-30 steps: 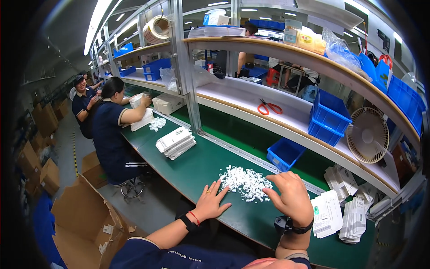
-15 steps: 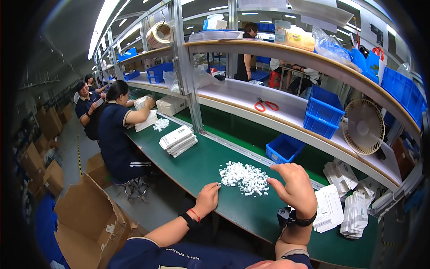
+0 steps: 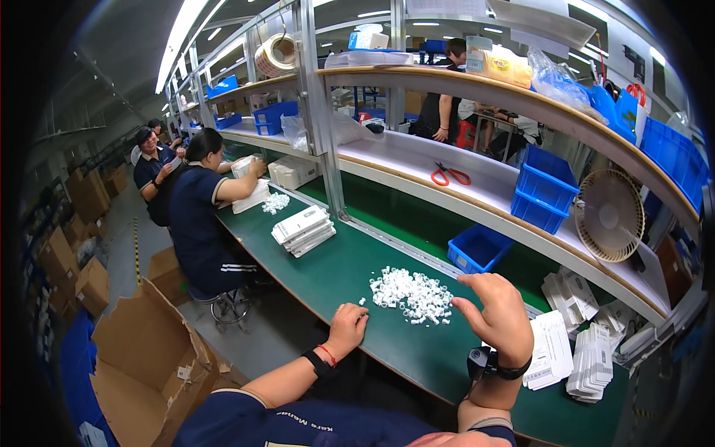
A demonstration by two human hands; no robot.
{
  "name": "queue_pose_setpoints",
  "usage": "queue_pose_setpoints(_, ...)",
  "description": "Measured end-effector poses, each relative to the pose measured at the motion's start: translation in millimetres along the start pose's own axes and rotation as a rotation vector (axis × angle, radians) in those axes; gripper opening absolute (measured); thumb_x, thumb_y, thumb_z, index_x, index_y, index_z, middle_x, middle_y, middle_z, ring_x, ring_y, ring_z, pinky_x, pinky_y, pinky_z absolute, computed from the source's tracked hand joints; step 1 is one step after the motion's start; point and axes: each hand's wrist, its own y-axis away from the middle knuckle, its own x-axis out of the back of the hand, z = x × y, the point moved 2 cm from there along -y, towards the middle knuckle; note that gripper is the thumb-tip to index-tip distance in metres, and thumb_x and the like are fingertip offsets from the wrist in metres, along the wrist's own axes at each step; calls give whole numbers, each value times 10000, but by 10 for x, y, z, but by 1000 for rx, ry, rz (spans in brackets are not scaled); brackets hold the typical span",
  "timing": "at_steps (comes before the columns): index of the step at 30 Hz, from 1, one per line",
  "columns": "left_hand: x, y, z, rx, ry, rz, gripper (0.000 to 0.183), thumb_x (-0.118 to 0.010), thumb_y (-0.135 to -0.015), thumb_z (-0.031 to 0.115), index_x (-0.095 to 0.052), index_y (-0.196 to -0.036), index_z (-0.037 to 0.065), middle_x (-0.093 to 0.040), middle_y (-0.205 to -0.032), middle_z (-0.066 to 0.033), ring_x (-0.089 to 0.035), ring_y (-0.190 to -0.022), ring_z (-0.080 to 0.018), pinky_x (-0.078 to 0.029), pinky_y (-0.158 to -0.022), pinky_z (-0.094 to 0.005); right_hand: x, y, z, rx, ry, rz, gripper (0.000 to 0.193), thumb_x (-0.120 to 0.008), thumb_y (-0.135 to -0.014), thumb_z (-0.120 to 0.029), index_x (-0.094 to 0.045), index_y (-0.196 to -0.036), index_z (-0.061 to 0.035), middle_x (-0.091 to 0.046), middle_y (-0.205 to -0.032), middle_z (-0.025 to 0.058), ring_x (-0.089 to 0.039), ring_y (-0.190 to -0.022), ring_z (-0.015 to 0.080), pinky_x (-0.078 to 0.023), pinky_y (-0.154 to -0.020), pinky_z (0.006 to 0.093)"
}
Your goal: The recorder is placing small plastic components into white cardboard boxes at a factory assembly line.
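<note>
A pile of small white plastic ring-like pieces (image 3: 411,294) lies spread on the green tabletop in front of me. My left hand (image 3: 347,329) rests at the table's near edge, left of the pile, its fingers curled in and closed; what they hold, if anything, is hidden. One loose white piece (image 3: 362,301) sits just beyond those fingers, apart from the pile. My right hand (image 3: 494,316) is raised at the pile's right side, open, with thumb and fingers spread apart and nothing visible between them.
Flat white cartons are stacked at left (image 3: 303,232) and right (image 3: 590,363). A blue bin (image 3: 479,248) stands behind the pile, below a shelf with red-handled scissors (image 3: 450,175) and a fan (image 3: 610,215). A co-worker (image 3: 201,216) sits farther left. An open cardboard box (image 3: 145,365) is at lower left.
My left hand has drawn slightly back and curled; the white piece at its fingertips now lies apart from them. My right hand keeps its pose. The whole view has shifted a little.
</note>
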Motion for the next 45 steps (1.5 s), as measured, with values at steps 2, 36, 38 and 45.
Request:
queue_pose_setpoints(2,-21,-11,12,-10,13,4,81,-650,-762,10,-636,-839,27,-581,-800,-117,-564,-789,-318,-453,-731,-399,9,4,5,-1,2,1,289,-739,-748,-177,-639,-969,-20,-646,-848,147,-598,-812,342,-462,-733,420)
queue_pose_setpoints(36,-6,28,42,50,-16,-71,82,-655,-803,53,-649,-884,46,-586,-846,-59,-552,-822,-245,-437,-759,-343,-660,-238,563,-272,123,-264,308,-742,-695,-80,-638,-968,14,-625,-816,190,-596,-756,337,-466,-693,403)
queue_pose_setpoints(38,0,36,55,50,-9,-67,80,-655,-805,54,-650,-884,50,-584,-845,-55,-550,-823,-239,-431,-756,-338,-683,-225,595,-281,121,-265,307,-742,-694,-80,-638,-967,14,-624,-812,190,-596,-748,336,-466,-685,403)
queue_pose_setpoints(45,19,36,55,51,-18,-79,88,-661,-805,62,-656,-892,68,-593,-876,-42,-545,-833,-224,-421,-748,-328,-768,-253,708,-295,130,-279,329,-751,-677,-87,-635,-968,15,-624,-804,202,-598,-734,349,-468,-662,409)
